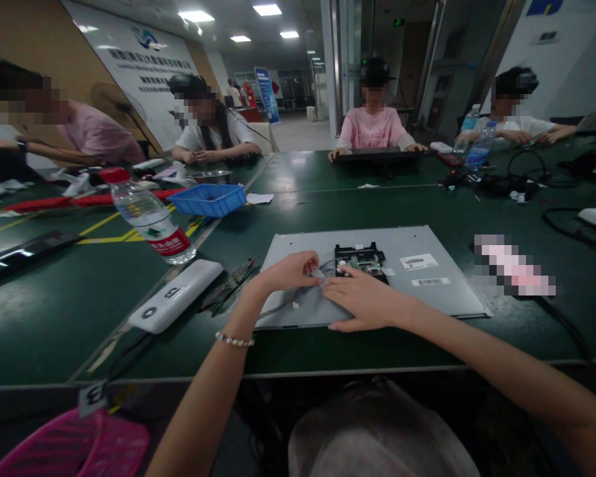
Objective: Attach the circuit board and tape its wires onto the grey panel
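Note:
A flat silver panel (pixel 308 245), like the back of a display, lies on the green table in front of me. On it sits a green circuit board (pixel 360 264) in a black bracket, with thin grey cables (pixel 283 303) running left from it. My left hand (pixel 298 270) is closed in a pinch at the cables, on a small translucent strip (pixel 318 273) that looks like tape. My right hand (pixel 365 298) rests over the panel's front with fingers stretched out, its fingertips by the strip and the board's lower edge. Part of the board is hidden behind that hand.
Left of the panel are eyeglasses (pixel 233 285), a white power bank (pixel 176 296), a water bottle (pixel 151 222) and a blue basket (pixel 208 200). A phone (pixel 514 265) with a cable lies right. Several people sit around the table. A pink basket (pixel 74 444) stands below the edge.

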Demonstrator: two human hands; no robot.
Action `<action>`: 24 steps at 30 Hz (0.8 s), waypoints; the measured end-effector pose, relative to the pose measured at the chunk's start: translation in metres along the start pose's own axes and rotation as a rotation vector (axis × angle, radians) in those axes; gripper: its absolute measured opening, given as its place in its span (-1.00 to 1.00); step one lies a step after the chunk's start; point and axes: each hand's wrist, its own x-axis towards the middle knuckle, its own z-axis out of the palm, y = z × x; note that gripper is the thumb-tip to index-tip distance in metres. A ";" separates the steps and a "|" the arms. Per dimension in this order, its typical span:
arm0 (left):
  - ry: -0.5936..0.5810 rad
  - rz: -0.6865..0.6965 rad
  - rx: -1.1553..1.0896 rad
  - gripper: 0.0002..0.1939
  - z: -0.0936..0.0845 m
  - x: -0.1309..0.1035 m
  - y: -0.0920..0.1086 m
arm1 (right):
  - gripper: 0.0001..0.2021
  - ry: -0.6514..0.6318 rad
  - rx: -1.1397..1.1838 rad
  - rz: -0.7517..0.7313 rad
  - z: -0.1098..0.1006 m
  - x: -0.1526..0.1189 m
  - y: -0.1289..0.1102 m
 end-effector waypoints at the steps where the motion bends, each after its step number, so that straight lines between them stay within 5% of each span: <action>1: -0.001 0.004 0.004 -0.65 0.000 0.000 -0.001 | -0.37 0.001 -0.007 -0.001 0.000 -0.001 -0.001; 17: 0.108 0.020 0.015 -0.84 0.007 0.006 -0.031 | -0.50 0.029 -0.013 -0.012 -0.004 -0.006 -0.012; 24: 0.125 0.024 0.140 -0.86 0.000 0.004 -0.019 | -0.56 0.041 0.015 -0.015 -0.005 -0.008 -0.011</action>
